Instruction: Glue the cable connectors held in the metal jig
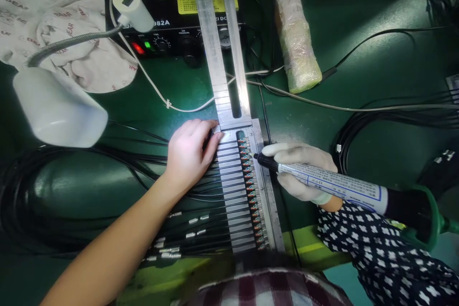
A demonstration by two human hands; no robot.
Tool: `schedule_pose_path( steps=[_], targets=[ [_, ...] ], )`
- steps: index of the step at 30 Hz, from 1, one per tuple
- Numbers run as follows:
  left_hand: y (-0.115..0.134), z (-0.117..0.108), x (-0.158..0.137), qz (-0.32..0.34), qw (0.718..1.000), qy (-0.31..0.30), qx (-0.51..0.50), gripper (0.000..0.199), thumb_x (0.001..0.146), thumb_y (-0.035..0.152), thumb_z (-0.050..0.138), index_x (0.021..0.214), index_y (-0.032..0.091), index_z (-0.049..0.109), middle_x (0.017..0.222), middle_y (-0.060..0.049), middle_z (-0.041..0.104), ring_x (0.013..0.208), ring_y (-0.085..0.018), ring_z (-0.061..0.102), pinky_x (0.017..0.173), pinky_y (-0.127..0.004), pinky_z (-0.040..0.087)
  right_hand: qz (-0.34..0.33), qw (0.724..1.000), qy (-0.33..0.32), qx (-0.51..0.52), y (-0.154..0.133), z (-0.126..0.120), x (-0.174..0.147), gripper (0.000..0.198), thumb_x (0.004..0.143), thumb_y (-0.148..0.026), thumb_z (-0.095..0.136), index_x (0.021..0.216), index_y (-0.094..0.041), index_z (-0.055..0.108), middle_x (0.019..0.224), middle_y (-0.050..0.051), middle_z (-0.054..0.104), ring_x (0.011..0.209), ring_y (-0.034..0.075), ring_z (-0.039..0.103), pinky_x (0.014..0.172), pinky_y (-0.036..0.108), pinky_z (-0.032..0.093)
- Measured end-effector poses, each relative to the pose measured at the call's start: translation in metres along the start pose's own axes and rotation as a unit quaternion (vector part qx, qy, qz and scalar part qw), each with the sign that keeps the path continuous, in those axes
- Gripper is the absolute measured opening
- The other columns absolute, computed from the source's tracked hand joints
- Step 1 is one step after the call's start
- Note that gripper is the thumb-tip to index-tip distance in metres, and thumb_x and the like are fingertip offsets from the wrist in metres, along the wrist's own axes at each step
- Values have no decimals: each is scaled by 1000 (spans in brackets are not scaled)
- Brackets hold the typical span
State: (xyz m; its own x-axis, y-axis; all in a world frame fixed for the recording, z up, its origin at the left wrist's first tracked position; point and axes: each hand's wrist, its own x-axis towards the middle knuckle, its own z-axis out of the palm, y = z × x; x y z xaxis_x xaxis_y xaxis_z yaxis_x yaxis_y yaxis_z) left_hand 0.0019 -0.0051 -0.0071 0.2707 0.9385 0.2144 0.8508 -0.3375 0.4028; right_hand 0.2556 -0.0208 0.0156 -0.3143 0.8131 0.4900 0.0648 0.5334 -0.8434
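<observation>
My bare left hand [190, 148] is closed at the upper left corner of a slotted metal fixture [233, 191], thumb and forefinger pinching its edge. Several black cables lie side by side across this fixture, their stripped ends showing coloured wires and small metal connectors [256, 201] along the right side. In my right hand [304, 167], which wears a white glove, is a labelled dispensing syringe [333, 181] with a black tip and a green cap at its rear. The tip points left, close to the upper connectors; whether it touches them I cannot tell.
A long slotted metal bar [208, 24] meets the fixture's top end. Behind it stands a black dispenser box [168, 48] with lit switches. A white lamp [60, 107], a printed cloth [71, 28], a wrapped block [297, 33] and coiled black cables [344, 138] lie around.
</observation>
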Motion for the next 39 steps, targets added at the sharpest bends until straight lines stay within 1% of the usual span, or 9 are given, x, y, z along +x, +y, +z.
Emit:
schedule_pose_path(
  steps=[5,13,18,22,25,27,30,34,39],
  targets=[
    [0,0,0,-7,1000,-2,3,23,98,36,48,105,18,62,81,-4,61,80,-19,58,74,-31,44,-8,1000,-4,4,-1,0,1,44,79,-7,69,119,-26,67,111,4,75,90,19,75,76,29,66],
    [0,0,0,-10,1000,-2,-4,25,98,37,47,106,18,62,81,-5,61,80,-19,58,75,-32,44,-6,1000,7,-9,2,0,-1,40,78,-10,71,115,-25,69,109,6,75,89,21,75,75,30,66],
    [1,0,0,-14,1000,-1,-7,25,98,37,47,105,18,62,81,-5,61,79,-19,57,74,-32,44,9,1000,1,-2,4,0,0,38,78,-10,71,113,-25,69,111,6,75,91,21,75,76,31,66],
    [1,0,0,-10,1000,-1,-6,25,98,36,47,104,17,62,80,-4,61,79,-19,57,74,-32,43,-1,1000,18,6,5,2,-2,38,79,-10,71,115,-24,70,110,8,75,91,23,75,76,34,66],
    [0,1,0,-6,1000,2,-2,25,98,36,48,104,17,62,80,-4,61,79,-19,57,74,-32,43,0,999,37,16,0,1,-6,35,82,-15,70,116,-25,70,111,8,74,89,23,75,74,36,67],
    [0,1,1,-6,1000,1,0,25,98,36,47,105,17,62,80,-4,61,79,-19,57,74,-32,43,18,999,31,22,-7,0,-10,33,85,-18,69,117,-26,69,114,8,73,90,22,75,75,36,67],
    [0,1,1,-10,1000,-3,1,25,98,37,46,105,18,62,81,-4,61,80,-20,57,75,-32,43,35,999,-3,15,-13,-1,-15,36,83,-13,68,118,-24,69,116,9,73,95,23,74,78,36,67],
    [-1,1,0,-12,1000,-5,-3,25,98,37,46,105,18,62,80,-5,60,80,-20,57,74,-32,43,-9,1000,14,-6,-9,1,-14,44,77,-8,72,118,-22,68,115,7,73,93,20,75,77,30,66],
    [0,0,0,-12,1000,-7,-2,24,98,36,47,105,18,61,80,-5,60,81,-20,57,75,-33,43,-6,1000,-8,-12,-5,2,-9,46,78,-7,69,120,-27,66,114,6,74,95,20,74,78,32,66]
  ],
)
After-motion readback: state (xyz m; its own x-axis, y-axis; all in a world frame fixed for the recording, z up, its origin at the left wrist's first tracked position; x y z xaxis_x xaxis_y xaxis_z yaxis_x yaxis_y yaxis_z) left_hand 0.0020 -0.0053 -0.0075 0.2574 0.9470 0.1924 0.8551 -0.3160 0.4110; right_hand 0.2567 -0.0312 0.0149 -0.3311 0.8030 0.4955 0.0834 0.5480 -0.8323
